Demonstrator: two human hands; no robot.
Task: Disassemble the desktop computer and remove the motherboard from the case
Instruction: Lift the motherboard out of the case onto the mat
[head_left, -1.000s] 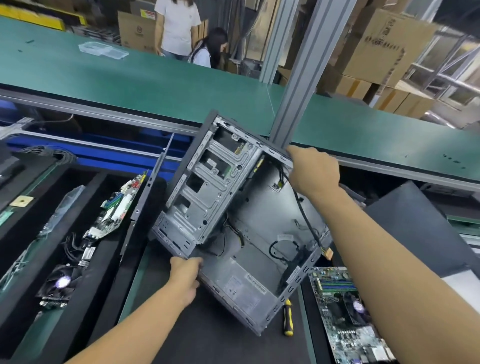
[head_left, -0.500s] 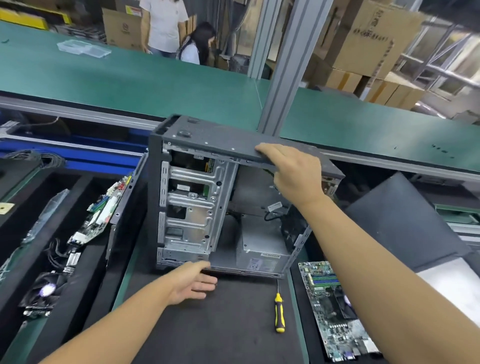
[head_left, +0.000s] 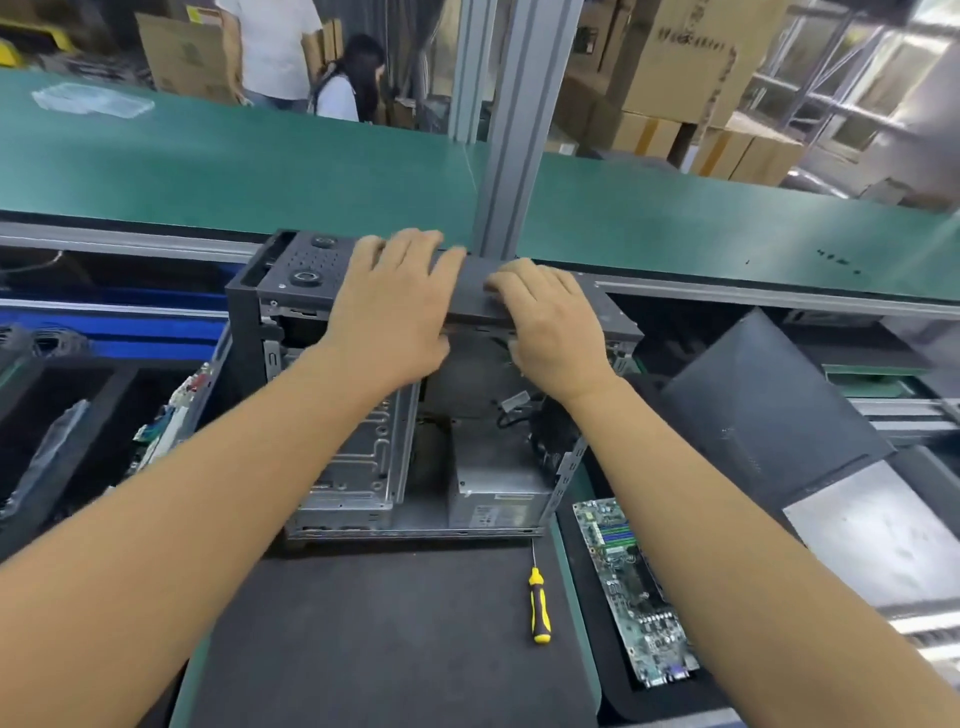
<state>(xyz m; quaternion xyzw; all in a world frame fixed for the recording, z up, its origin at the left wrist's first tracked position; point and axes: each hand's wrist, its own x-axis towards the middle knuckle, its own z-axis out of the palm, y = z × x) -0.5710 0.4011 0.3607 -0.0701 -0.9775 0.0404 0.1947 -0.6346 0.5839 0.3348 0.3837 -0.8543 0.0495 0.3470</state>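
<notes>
The grey computer case (head_left: 291, 291) stands upright on the black mat with its open side toward me. Inside it are a metal drive cage (head_left: 358, 467), a power supply (head_left: 498, 488) and loose black cables. My left hand (head_left: 387, 317) lies on the top panel with its fingers stretched out. My right hand (head_left: 550, 327) holds the front edge of that panel, fingers on top and thumb under the rim. A green motherboard (head_left: 631, 587) lies flat in a black tray to the right of the case.
A yellow-and-black screwdriver (head_left: 537, 605) lies on the mat in front of the case. A dark side panel (head_left: 769, 410) leans at the right. Left trays hold another board (head_left: 171, 415) and parts. A grey post (head_left: 519, 130) and green conveyor (head_left: 234, 166) stand behind; two people are beyond.
The case was tilted in both hands, then set upright on the mat. My left hand left the case's bottom edge and now lies on the top panel beside my right.
</notes>
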